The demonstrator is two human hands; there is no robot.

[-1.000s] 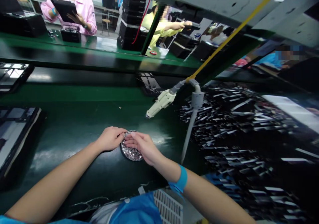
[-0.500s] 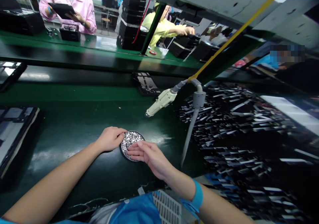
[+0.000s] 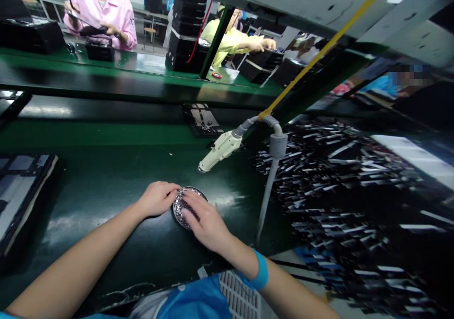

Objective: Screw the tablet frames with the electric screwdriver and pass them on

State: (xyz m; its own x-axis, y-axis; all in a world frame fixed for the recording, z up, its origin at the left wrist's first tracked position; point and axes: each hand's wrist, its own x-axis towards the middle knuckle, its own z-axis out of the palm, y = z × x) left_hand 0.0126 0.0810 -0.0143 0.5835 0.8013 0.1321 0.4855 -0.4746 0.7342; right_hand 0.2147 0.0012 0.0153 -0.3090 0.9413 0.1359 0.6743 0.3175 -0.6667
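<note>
Head view, read from the left edge: a dark flat tray (image 3: 21, 191) lies at the left middle of the frame on the glossy green surface (image 3: 106, 177), its contents too blurred to tell. Above it, in the upper left, a person in a pink coat (image 3: 106, 12) stands behind a farther green line, holding a dark flat object over a small black box (image 3: 99, 49).

Toward the lower centre, the left hand (image 3: 158, 198) rests on the surface with its fingers curled loosely, fingertips touching the left rim of a small round dish (image 3: 180, 210). The dish sits on the surface just left of the frame's centre line and is filled with many tiny shiny screws (image 3: 180, 204). The right hand (image 3: 204, 219) lies flat over the right half of the dish, fingers spread narrowly and pressed down into the screws; whether it pinches any of them I cannot tell. A blue wristband (image 3: 260, 269) circles that wrist.

Just above the dish, a pale electric screwdriver (image 3: 220, 151) hangs tilted, tip pointing down-left, from a grey hose (image 3: 275, 139) and a yellow cord (image 3: 319, 56). Behind it, a black panel (image 3: 202, 118) lies on the belt. In the upper centre, a person in a yellow coat (image 3: 230, 42) reaches right. Blurred dark stock fills the right side.
</note>
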